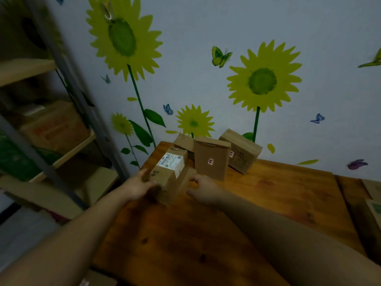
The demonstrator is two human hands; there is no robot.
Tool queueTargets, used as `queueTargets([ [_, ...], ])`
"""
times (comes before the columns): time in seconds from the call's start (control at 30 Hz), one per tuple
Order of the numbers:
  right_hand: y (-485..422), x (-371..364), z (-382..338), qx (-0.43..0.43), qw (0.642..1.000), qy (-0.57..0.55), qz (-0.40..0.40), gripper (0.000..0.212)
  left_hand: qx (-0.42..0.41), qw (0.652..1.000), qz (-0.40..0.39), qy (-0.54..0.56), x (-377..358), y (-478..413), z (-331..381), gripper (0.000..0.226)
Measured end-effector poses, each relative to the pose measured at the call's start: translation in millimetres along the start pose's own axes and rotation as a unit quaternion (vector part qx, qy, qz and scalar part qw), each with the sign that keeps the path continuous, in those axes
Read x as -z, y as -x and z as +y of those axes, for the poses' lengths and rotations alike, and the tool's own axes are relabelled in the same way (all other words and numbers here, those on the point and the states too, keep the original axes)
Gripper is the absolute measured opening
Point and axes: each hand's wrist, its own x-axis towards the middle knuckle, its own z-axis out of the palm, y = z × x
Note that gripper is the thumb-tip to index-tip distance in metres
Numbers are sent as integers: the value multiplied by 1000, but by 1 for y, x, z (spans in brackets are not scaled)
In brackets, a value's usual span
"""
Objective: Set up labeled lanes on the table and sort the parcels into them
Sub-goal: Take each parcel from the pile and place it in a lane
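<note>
A brown cardboard parcel (168, 174) with a white shipping label lies at the far left of the wooden table (268, 193). My left hand (139, 185) grips its near left side. My right hand (203, 187) sits at its right side, fingers curled toward it; contact is hard to tell. Behind it stands an upright flat parcel (211, 159) with a small pink sticker. A larger box (242, 153) leans by the wall to the right, and a small box (183, 142) stands at the back.
A metal shelf rack (51, 141) with cartons stands left of the table. The wall (206, 89) with sunflower decals runs right behind the parcels. More cardboard pieces (373, 203) lie at the right edge.
</note>
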Motion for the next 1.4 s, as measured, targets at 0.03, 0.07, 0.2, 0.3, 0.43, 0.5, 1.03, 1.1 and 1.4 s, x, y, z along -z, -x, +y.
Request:
queueTargets([
  [0.03, -12, -2, -3, 5, 999, -32, -5, 42, 4, 1000, -5, 9, 0, -10, 1, 52],
  [0.07, -22, -4, -5, 8, 998, -65, -10, 39, 6, 1000, -5, 17, 0, -21, 1, 49],
  [0.2, -57, -21, -15, 19, 982, -188, -31, 56, 37, 996, -18, 79, 1, -60, -4, 54],
  [0.3, -76, -38, -20, -19, 966, -254, -46, 70, 72, 992, -50, 96, -4, -75, -12, 50],
  [0.43, -85, -57, -23, -65, 954, -288, -50, 74, 103, 986, -83, 98, -17, -71, -18, 40],
  [0.5, -78, -60, -23, -48, 954, -297, -23, 69, 104, 982, -81, 133, -19, -64, -25, 45],
  [1.03, 59, -58, -80, -21, 881, -383, 278, 64, -195, 936, -92, 277, 8, 34, 0, 43],
  [1.1, 80, -49, -75, -14, 872, -353, 337, 75, -228, 939, -113, 233, 11, 44, 8, 43],
  [1.4, 174, 1, -25, -26, 812, -288, 507, 43, -297, 932, -114, 176, -18, 98, 60, 58],
])
